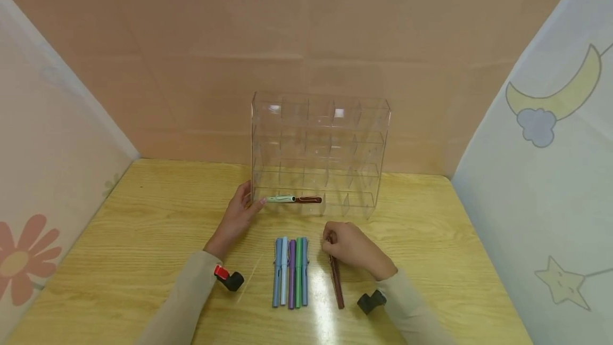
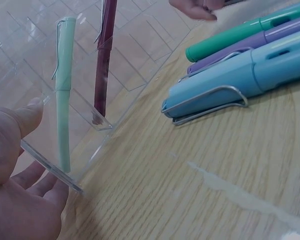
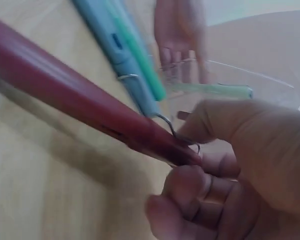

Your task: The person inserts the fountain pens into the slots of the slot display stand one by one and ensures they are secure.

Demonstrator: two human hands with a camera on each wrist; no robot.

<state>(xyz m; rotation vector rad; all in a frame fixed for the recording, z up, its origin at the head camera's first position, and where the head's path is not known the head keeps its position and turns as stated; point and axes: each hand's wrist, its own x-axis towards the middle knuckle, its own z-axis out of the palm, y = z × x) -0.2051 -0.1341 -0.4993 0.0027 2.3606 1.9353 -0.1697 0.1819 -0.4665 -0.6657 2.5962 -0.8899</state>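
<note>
5 pens in a row (image 1: 292, 277) on the wooden table (image 1: 421, 238), a clear rack (image 1: 318, 172) beyond them at 12 o'clock.
A pale green pen (image 1: 281, 199) and a dark red pen (image 1: 310, 200) lie end to end in the rack's bottom tier; the left hand (image 1: 238, 214) grips the rack at its 8 o'clock corner, and the right hand (image 1: 353, 245) pinches a 2nd dark red pen (image 1: 337, 284) by its clip end, the barrel pointing to 6 o'clock, the row at 8 o'clock from that hand.
</note>
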